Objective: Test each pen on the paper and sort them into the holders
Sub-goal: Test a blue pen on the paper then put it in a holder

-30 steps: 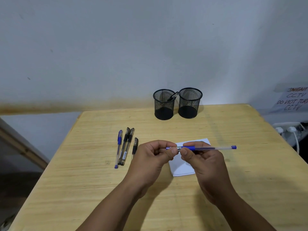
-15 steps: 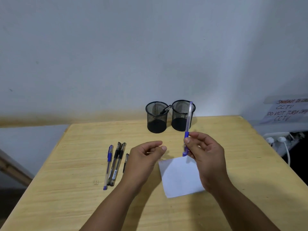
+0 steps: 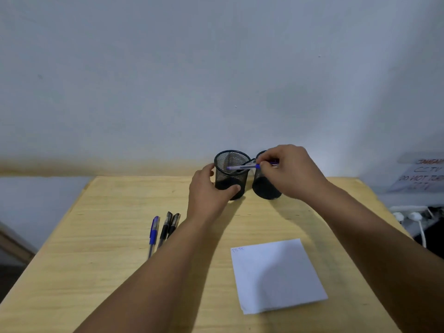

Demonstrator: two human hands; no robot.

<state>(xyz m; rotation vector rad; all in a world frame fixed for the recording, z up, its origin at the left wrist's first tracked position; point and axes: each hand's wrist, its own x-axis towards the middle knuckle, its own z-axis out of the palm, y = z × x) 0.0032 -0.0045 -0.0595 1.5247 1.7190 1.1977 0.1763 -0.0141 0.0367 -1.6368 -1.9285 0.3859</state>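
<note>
The desk (image 3: 101, 272) is a pale wooden top against a plain wall, and the task's things are spread on it from far to near. The paper (image 3: 276, 275) lies flat at the near right, within easy reach for testing, with a small scribble at its far left corner too faint to read. At the far edge stand two black mesh holders, just beside each other. The left hand (image 3: 209, 191) wraps the left holder (image 3: 230, 175), thumb across its near wall and fingers round its left side, probably to keep the light cup from tipping or sliding. The right hand (image 3: 292, 171) reaches over the right holder (image 3: 265, 187), covering most of its rim, and pinches the blue pen (image 3: 241, 167) at one end between its fingertips; the pen lies almost level, its free end over the left holder's mouth, so it looks about to be dropped in there. A dark pen (image 3: 249, 162) leans between the two rims, and I cannot tell which holder it stands in. Three untested pens (image 3: 164, 230) lie side by side at the near left; the left forearm cuts off their near ends and could hide another. At the right edge, a sign and some white plugs are cropped and blurred.
</note>
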